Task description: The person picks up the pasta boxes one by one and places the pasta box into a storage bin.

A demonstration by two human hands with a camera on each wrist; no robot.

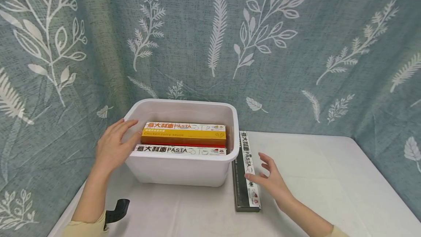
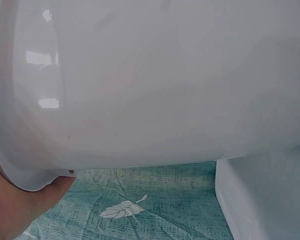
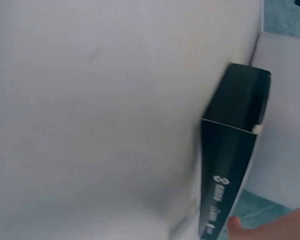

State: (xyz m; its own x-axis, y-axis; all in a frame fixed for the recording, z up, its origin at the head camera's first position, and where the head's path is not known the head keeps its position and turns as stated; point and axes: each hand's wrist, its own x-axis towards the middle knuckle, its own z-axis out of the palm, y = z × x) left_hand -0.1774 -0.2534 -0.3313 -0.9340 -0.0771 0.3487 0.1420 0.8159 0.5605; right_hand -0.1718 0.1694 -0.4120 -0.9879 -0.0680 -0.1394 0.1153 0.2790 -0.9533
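Note:
A white plastic bin (image 1: 179, 171) holds several pasta boxes; a yellow pasta box (image 1: 184, 134) labelled chicken curry sauce sits behind a white-topped box (image 1: 194, 151), with a red edge between them. My left hand (image 1: 113, 143) lies over the bin's left rim, fingers and thumb spread toward the inside. The left wrist view shows the bin's outer wall (image 2: 155, 85) and part of that hand at the rim. To the right of the bin, a black-and-white pasta box (image 1: 241, 189) lies on the table. Over its right edge is my right hand (image 1: 271, 180), thumb at the box, fingers spread and loosely bent.
A white-covered table (image 1: 322, 182) extends to the right of the black box. Behind it hangs a teal curtain (image 1: 197, 46) with white leaf prints. A black strap-like piece (image 1: 118, 211) sticks out by the left wrist.

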